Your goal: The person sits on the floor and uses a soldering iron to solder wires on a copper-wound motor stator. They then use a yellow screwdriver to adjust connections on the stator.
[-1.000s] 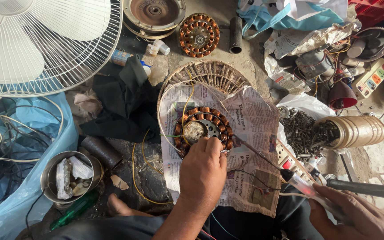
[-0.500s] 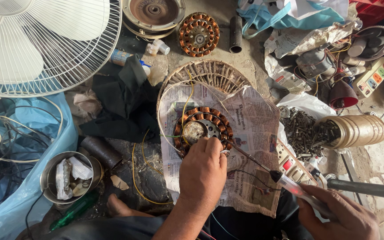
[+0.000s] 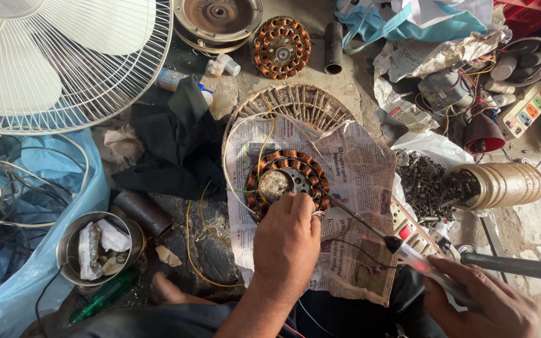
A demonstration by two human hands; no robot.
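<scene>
A cluttered workshop floor spreads around a sheet of newspaper (image 3: 352, 188) laid over a woven stand. At its centre lies the copper-wound stator (image 3: 286, 178). The left hand (image 3: 286, 244) presses its fingers closed on the stator's six o'clock rim, while the right hand (image 3: 477, 300), at four o'clock, is wrapped around a soldering iron (image 3: 396, 247) whose tip reaches the windings. A steady stator and brief tip contact would likely serve best. A small box with coloured patches (image 3: 524, 109) sits at two o'clock.
</scene>
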